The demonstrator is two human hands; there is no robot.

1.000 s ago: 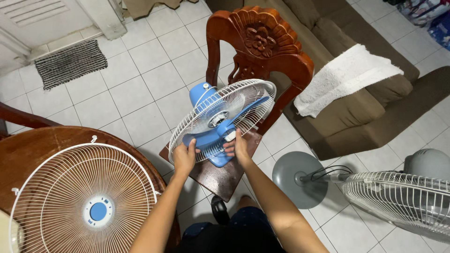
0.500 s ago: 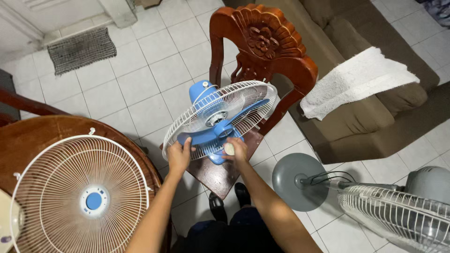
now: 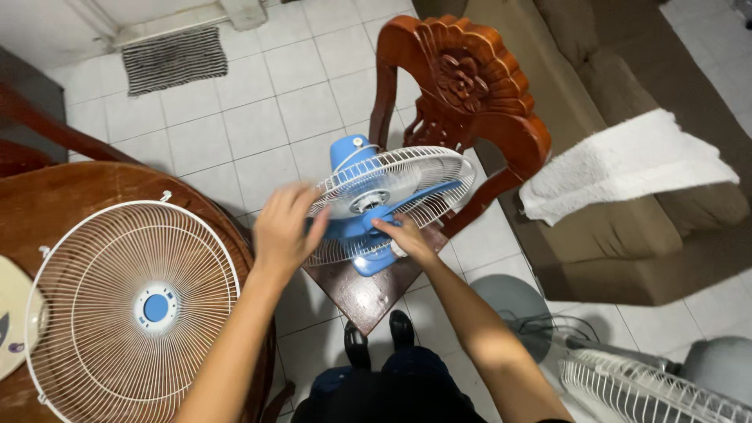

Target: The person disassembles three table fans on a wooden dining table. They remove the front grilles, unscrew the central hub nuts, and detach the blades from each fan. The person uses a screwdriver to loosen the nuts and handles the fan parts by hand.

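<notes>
A blue fan with a white rear wire guard [image 3: 423, 176] stands on the seat of a carved wooden chair [image 3: 462, 86], and its blue blade [image 3: 423, 197] is exposed. My left hand [image 3: 283, 229] is blurred at the guard's left rim, fingers spread, and I cannot see it gripping anything. My right hand [image 3: 403, 235] rests on the fan's blue hub area with a small white piece under the fingers. The fan's front guard [image 3: 129, 305], white with a blue centre disc, lies flat on the round wooden table [image 3: 55, 200] to my left.
A second grey fan [image 3: 650, 384] lies on the tiled floor at lower right, its round base [image 3: 509, 301] beside my right forearm. A brown sofa with a white towel [image 3: 627, 164] is to the right. A striped mat [image 3: 176, 56] lies far back.
My left hand has lifted off the guard's lower rim and moved up and left, now blurred. My right hand stays near the hub. The view shifted, so everything sits further right.
</notes>
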